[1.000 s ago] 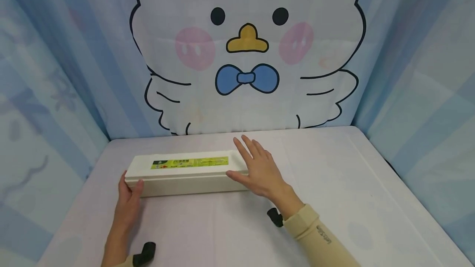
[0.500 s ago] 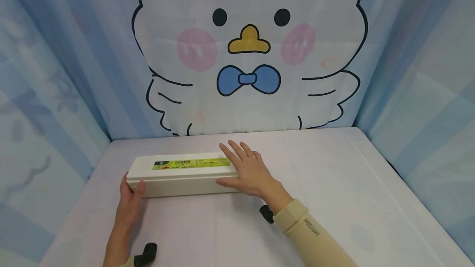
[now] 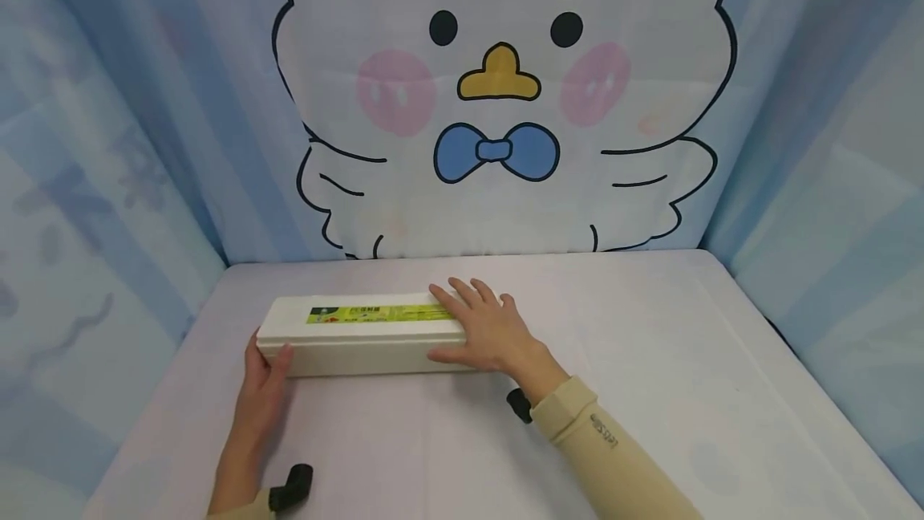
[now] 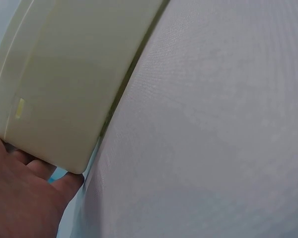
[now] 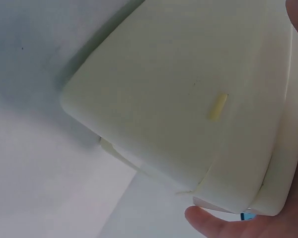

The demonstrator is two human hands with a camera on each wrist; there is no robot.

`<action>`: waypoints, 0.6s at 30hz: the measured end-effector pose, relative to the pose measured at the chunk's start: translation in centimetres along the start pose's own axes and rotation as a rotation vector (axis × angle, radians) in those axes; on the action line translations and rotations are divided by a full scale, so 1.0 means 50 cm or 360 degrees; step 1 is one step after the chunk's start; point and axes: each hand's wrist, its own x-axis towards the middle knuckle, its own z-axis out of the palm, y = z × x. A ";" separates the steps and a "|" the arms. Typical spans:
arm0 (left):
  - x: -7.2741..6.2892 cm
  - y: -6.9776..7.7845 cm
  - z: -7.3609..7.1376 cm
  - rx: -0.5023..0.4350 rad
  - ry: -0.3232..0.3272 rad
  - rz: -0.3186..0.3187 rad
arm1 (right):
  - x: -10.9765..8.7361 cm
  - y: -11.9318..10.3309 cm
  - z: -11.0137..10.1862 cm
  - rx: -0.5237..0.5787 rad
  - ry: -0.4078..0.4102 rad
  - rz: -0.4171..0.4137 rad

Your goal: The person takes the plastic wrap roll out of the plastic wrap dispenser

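Observation:
A long white plastic box (image 3: pixel 382 355) with a lid and a yellow-green label (image 3: pixel 382 313) sits on the table, lying lengthwise from left to right. At its left end my left hand (image 3: pixel 263 400) grips it, thumb at the front corner and the other fingers around the end. My right hand (image 3: pixel 494 335) rests over the right end, fingers spread straight across the lid and thumb along the front. The right wrist view has the box's end face (image 5: pixel 154 99) up close, with one finger (image 5: pixel 208 220) reaching past its edge. The palm hides part of the lid.
A white cloth covers the table (image 3: pixel 650 359). Behind it hangs a curtain (image 3: pixel 491 207) printed with a cartoon bird, and blue patterned curtains close off both sides. Black wrist devices (image 3: pixel 292 488) sit at both sleeves.
My right hand has moved left and come down onto the box's right end. The left hand keeps its grip. The whole scene shifts slightly right with the head.

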 end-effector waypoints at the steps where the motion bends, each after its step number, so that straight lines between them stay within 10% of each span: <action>1: 0.001 0.001 0.000 0.0006 0.0003 0.0002 | 0.002 0.001 -0.001 -0.0009 -0.0014 0.0002; 18: 0.003 0.001 0.005 0.0070 0.0038 -0.0061 | 0.020 0.018 0.000 -0.0016 -0.0020 -0.0035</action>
